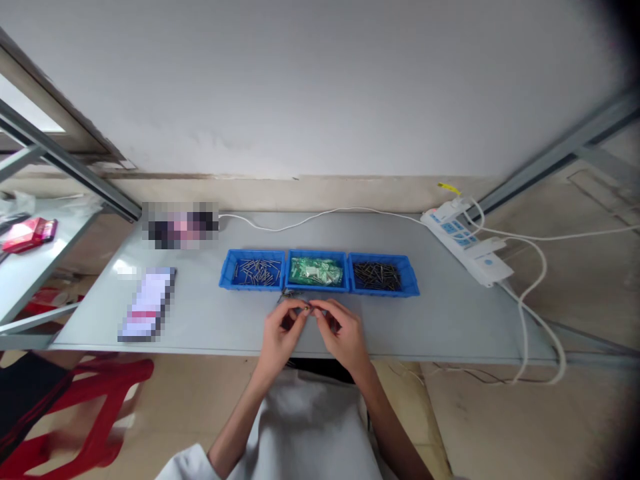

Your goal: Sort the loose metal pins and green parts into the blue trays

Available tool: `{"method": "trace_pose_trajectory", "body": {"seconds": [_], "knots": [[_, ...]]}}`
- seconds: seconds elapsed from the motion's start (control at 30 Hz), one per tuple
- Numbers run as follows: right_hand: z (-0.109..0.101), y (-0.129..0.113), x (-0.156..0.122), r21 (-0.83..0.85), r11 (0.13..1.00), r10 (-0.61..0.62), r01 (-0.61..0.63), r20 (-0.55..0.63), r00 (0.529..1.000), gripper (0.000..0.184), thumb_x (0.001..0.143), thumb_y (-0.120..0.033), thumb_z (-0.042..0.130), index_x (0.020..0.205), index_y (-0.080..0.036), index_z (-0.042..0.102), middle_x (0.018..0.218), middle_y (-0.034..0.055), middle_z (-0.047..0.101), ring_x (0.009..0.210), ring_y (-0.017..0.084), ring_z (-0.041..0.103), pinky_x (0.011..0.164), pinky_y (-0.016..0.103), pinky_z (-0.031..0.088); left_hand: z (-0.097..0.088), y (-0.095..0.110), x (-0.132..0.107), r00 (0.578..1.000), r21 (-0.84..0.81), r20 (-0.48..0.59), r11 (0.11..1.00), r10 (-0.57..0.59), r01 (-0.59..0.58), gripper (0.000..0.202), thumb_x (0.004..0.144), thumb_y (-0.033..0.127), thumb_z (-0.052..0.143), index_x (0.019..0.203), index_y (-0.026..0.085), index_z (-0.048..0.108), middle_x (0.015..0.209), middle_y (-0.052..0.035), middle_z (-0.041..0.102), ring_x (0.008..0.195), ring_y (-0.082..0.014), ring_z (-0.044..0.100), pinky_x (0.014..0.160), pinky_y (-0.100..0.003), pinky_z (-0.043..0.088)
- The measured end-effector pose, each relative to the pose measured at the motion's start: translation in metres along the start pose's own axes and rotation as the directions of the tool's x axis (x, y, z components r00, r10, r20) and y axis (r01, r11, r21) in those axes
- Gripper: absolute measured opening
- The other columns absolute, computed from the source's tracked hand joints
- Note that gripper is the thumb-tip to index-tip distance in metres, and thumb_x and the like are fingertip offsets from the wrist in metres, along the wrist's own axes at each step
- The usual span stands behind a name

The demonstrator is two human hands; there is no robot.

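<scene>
Pinching a tiny piece (307,308): left hand (283,328), right hand (343,331), both nearly closed.

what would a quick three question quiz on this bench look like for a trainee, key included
1. How many blue bins stand in the row on the table?
2. Fill in the blank: the white power strip lies toward the ___ end of the table, as the person sees it.
3. In front of which bin do the left hand and right hand come together?
A) left
B) middle
C) right

Key
1. Three.
2. Right.
3. B. The hands meet on the near side of the bin with green contents; the small piece at their fingers is too small to identify.
</scene>
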State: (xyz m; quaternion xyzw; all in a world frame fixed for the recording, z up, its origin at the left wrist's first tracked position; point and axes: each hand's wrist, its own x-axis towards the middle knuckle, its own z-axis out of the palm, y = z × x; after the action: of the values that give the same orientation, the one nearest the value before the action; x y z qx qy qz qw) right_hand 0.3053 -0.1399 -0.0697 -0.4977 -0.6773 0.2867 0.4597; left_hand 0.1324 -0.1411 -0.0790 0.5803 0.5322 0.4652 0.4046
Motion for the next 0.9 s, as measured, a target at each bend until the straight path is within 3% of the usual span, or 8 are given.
{"method": "trace_pose_trajectory", "body": {"seconds": [0.1, 0.27, 0.7, 0.9], "knots": [[0.0005, 0.0008, -0.0008, 0.007, 1.0, 0.005, -0.005, 0.005, 1.0, 0.021, 0.109, -0.027, 0.06, 0.117, -0.022, 0.079, 0.091, 0.0038, 0.078, 0.062, 0.014, 0.062, 0.056, 0.026, 0.05, 0.0011, -0.0003, 0.0003, 1.0, 0.015, 0.005, 1.0, -0.017, 0.017, 0.019, 0.102, 0.039, 0.07, 0.103, 0.022, 0.078, 0.076, -0.0004, 0.069, 0.063, -0.0146, 0.054, 0.064, -0.026, 0.045], [0.0013, 0.0006, -0.0007, 0.008, 1.0, -0.003, 0.002, 0.015, 1.0, 0.021, 0.107, -0.025, 0.061, 0.116, -0.022, 0.079, 0.091, 0.0037, 0.079, 0.063, 0.014, 0.063, 0.058, 0.026, 0.051, 0.0014, 0.0012, 0.0014, 1.0, 0.02, 0.007, 1.0, -0.024, 0.024, 0.016, 0.1, 0.035, 0.071, 0.102, 0.021, 0.078, 0.083, -0.0017, 0.073, 0.064, -0.0143, 0.056, 0.065, -0.026, 0.046], [0.0021, 0.0, 0.0003, 0.007, 1.0, 0.008, -0.008, 0.009, 1.0, 0.021, 0.107, -0.028, 0.061, 0.116, -0.023, 0.08, 0.088, 0.0036, 0.079, 0.06, 0.013, 0.062, 0.056, 0.025, 0.052, 0.0014, 0.0022, 0.0059, 0.997, -0.031, 0.013, 0.997, -0.074, 0.074, 0.014, 0.097, 0.034, 0.073, 0.099, 0.021, 0.077, 0.076, 0.0002, 0.07, 0.061, -0.0129, 0.054, 0.059, -0.024, 0.043], [0.0042, 0.0036, -0.0016, 0.01, 1.0, 0.001, -0.001, -0.011, 1.0, 0.021, 0.106, -0.026, 0.062, 0.117, -0.023, 0.08, 0.087, 0.0024, 0.077, 0.059, 0.013, 0.059, 0.057, 0.025, 0.052, 0.0018, -0.0029, 0.0052, 0.997, -0.068, 0.015, 0.995, -0.07, 0.071, 0.016, 0.097, 0.036, 0.073, 0.099, 0.02, 0.076, 0.09, -0.0039, 0.077, 0.064, -0.013, 0.056, 0.062, -0.024, 0.046]]}}
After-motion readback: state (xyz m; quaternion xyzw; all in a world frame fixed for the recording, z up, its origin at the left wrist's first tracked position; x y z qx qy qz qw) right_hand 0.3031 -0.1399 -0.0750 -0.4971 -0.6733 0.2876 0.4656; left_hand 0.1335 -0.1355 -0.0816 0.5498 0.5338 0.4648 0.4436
